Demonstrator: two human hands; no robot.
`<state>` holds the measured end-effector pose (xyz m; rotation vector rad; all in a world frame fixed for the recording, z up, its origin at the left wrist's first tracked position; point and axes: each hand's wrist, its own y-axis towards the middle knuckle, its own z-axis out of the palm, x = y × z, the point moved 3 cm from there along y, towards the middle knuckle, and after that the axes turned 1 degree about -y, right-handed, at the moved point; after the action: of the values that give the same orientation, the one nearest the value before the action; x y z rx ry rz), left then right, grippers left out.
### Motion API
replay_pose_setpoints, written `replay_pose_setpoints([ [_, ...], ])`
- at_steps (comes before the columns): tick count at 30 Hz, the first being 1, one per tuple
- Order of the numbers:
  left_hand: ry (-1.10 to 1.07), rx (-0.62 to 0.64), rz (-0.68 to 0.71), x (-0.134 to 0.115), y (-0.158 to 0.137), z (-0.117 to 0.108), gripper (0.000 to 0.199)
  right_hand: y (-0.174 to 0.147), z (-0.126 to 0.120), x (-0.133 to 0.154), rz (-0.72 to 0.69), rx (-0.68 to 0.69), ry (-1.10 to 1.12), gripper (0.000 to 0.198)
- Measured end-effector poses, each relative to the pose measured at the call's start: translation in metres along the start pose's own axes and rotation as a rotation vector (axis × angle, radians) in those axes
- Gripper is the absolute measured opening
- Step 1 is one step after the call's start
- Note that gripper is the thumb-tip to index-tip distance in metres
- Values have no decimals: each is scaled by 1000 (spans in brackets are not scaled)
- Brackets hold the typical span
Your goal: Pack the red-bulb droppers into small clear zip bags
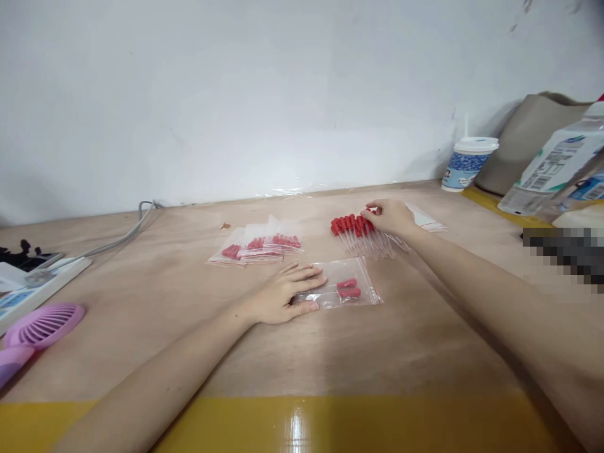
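Note:
My left hand (286,294) lies flat, fingers stretched, on the left part of a clear zip bag (330,275). Two red-bulbed droppers (348,292) show inside this bag, their stems running toward my fingers. Farther back and to the right, my right hand (389,217) pinches the red bulb of a dropper at the right end of a pile of glass droppers (352,226). The pile's bulbs point to the wall and its clear stems toward me. A stack of flat zip bags (427,218) is partly hidden behind my right hand.
Several filled bags with red bulbs (255,244) overlap left of the pile. A pink fan (44,326) and a power strip (47,289) with a grey cable lie at left. At right stand a paper cup (469,165), a grey container (523,138) and a plastic bottle (552,167).

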<state>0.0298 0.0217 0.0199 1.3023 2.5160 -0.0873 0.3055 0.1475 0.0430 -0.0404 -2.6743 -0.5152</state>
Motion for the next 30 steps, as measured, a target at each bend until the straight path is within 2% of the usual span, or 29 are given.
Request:
replay_pose_setpoints([
  [3, -2, 1, -2, 0, 0, 0, 53, 7, 7, 6, 63, 27, -2, 41],
  [9, 3, 12, -11, -1, 1, 0, 53, 10, 12, 13, 103, 14, 32, 19],
  [13, 4, 13, -12, -1, 1, 0, 53, 14, 13, 11, 121, 13, 163, 13],
  [17, 2, 13, -9, -1, 1, -1, 53, 10, 2, 10, 99, 10, 363, 10],
  [20, -6, 12, -10, -1, 1, -1, 52, -3, -11, 4, 119, 7, 656, 16],
  [23, -11, 6, -6, -1, 1, -1, 52, -27, -25, -8, 115, -94, 880, 25],
  [25, -12, 7, -11, -1, 1, -1, 52, -46, -29, -17, 107, -128, 956, 30],
  [30, 0, 4, -14, -1, 1, 0, 53, -85, -19, -30, 175, -90, 1058, 40],
])
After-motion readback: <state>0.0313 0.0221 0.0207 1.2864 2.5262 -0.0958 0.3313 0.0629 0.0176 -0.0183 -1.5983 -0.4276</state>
